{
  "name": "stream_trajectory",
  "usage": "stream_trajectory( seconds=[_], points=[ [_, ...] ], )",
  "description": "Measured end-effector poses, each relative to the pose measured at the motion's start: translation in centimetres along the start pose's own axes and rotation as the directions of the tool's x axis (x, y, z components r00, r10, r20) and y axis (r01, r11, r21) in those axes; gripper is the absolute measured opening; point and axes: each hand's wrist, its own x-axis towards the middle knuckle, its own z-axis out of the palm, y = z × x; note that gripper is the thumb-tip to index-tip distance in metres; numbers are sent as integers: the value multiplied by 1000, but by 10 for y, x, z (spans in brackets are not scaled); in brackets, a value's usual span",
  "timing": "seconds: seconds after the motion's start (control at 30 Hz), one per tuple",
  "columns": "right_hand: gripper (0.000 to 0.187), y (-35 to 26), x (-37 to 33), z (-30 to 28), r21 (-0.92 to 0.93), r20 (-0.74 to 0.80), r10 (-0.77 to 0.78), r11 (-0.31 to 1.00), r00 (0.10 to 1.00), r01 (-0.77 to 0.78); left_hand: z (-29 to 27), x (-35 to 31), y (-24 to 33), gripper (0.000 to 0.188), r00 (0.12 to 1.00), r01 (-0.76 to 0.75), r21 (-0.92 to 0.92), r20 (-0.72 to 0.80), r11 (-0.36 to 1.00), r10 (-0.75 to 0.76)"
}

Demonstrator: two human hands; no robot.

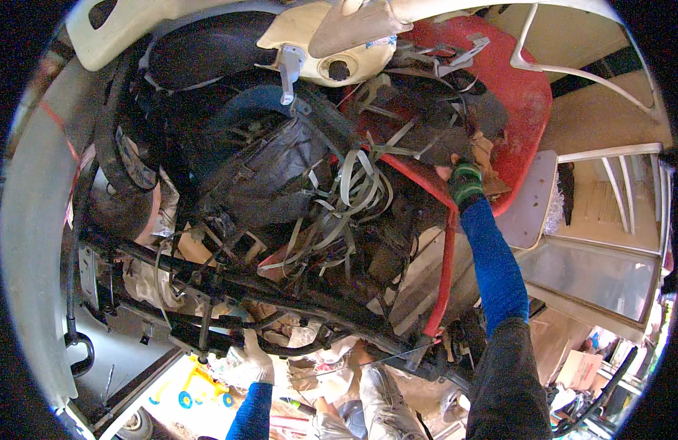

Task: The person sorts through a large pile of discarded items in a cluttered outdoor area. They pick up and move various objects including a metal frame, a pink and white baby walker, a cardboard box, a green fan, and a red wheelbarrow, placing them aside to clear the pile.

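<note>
Two hands were busy at a messy heap [280, 158], well apart from each other. The right hand [465, 180] was at the low edge of the red tub [528, 95]. Its fingers bent in over that edge, beside a brown scrap [483, 152]. I could not tell how far they were closed, or if they had hold of the edge, the scrap or nothing. The gloved left hand [252, 361] was up by the black bars [324, 309], below and to the left of the tub. Its fingertips were partly lost there, so I could not tell if they held a bar.

To me, a long reach like that called for a firm hold first, then slow, small moves. The left hand could help by bracing on something solid. The gray straps [343, 183], left of the tub, lay in a tangle and looked ready to snag.

The tub's round side faced up and to the right. Dark stuff [434, 117] hid much of its inside, so its long way was hard to tell. A red pole [447, 271] ran from its low edge down and a bit left. The bars slanted from far left of the tub down to below it.
</note>
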Motion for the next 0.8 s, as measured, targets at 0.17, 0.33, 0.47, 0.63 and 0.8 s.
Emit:
stream_trajectory(
  seconds=[0.17,0.33,0.47,0.63,0.8],
  points=[
    [56,71,25,-82,-279,127,-501,810,856,515,-23,3,19,61,905,269,24,334,963,-262],
    [50,-29,119,-159,785,58,-126,619,990,33,-33,-2,34,57,957,124,186,238,975,-168],
    [44,-130,191,-163,970,-240,157,68,958,232,-35,-3,37,52,992,97,281,51,955,-116],
    [37,-134,193,-168,655,-442,134,724,887,217,-27,0,31,53,967,227,6,120,974,-227],
    [30,-169,168,-167,709,-426,312,698,849,100,14,-4,17,53,913,403,-706,269,583,-305]
  ],
)
